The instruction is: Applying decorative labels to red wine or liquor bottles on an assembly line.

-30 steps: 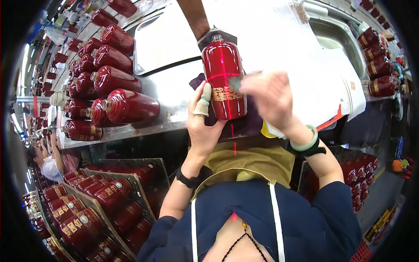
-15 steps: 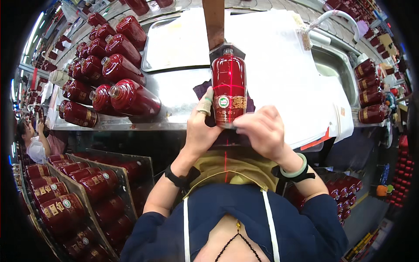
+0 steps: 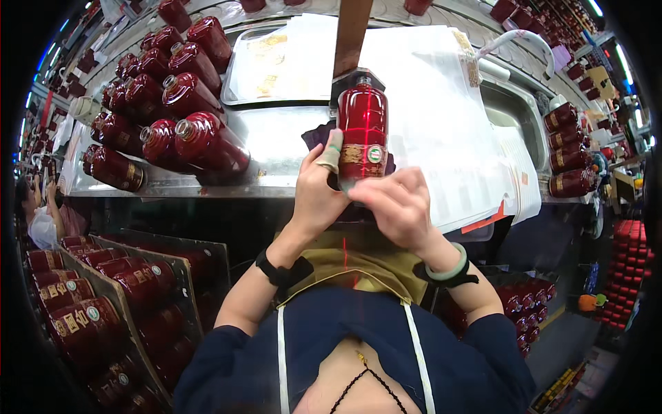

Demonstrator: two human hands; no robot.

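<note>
Red bottle sits at the steel counter's front edge, neck toward the far edge. Left hand is part-curled, gripping its lower left side. Right hand's fingers bend at the base; whether they grip anything, I cannot tell.

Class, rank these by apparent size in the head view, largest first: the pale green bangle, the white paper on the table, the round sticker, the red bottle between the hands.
1. White paper
2. Red bottle
3. Pale green bangle
4. Round sticker
</note>
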